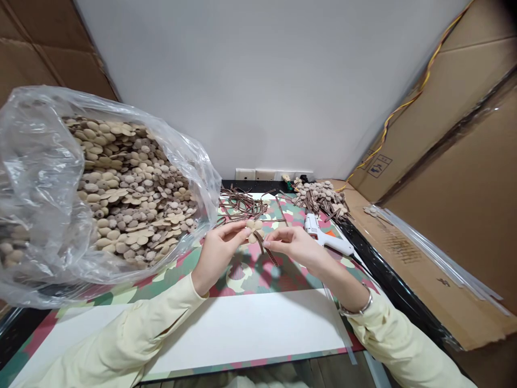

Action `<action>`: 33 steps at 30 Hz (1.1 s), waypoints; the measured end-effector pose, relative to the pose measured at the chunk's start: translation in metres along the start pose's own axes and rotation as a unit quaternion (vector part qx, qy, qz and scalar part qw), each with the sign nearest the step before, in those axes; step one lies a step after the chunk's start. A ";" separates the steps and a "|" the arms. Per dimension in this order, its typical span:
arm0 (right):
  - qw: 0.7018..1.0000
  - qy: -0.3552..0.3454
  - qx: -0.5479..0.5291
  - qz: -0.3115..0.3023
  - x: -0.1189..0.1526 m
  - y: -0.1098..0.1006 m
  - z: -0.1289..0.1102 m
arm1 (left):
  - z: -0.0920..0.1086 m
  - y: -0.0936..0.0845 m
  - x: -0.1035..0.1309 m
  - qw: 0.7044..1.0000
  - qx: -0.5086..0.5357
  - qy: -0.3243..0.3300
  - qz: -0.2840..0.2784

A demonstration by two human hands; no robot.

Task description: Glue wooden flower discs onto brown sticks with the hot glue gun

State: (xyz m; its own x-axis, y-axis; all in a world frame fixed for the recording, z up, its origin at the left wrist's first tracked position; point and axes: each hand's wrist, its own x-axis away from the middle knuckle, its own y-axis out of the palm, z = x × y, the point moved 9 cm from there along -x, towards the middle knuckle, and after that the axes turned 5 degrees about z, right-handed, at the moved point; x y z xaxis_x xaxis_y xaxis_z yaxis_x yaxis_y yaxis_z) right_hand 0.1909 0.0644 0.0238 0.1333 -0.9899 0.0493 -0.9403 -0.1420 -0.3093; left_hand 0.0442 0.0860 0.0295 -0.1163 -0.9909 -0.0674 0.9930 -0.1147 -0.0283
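My left hand (222, 248) pinches a beige petal-shaped fabric flower (255, 227) by its edge, over the middle of the table. My right hand (294, 245) is closed at the fingertips on a thin brown ribbon strip (271, 257) with light edging. The strip lies against the flower, and its ends hang down below it. Whether the two are joined I cannot tell. Just right of my right hand, a white glue gun (329, 237) lies on its side. Behind my hands is a loose heap of similar brown ribbon strips (246, 203).
A large clear plastic bag (44, 134) full of beige flowers stands at the left. A pile of flowers with ribbons (321, 195) lies at the back right. White board (250, 328) covers the table's front. Cardboard (456, 134) walls the right side; a yellow cord (388, 126) runs down it.
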 end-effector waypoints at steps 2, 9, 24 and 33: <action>1.000 0.001 -0.002 0.007 0.000 -0.001 0.000 | 0.000 0.003 0.000 1.000 0.013 -0.015 -0.014; 0.991 0.009 -0.131 -0.004 0.001 -0.001 -0.005 | 0.003 0.004 0.001 1.000 0.007 -0.004 -0.013; 0.991 -0.017 -0.132 0.000 0.001 0.005 -0.006 | 0.003 0.014 0.004 0.997 -0.033 0.023 -0.062; 0.981 0.046 -0.181 -0.048 0.004 0.015 0.000 | 0.003 0.009 -0.001 0.999 -0.002 0.011 -0.052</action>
State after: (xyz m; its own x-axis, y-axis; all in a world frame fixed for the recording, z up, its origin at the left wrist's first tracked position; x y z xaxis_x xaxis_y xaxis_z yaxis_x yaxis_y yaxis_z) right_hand 0.1777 0.0580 0.0198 0.2128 -0.9651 0.1527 -0.9768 -0.2062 0.0579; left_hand 0.0530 0.0858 0.0323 -0.2201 -0.9717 -0.0856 0.9753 -0.2174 -0.0395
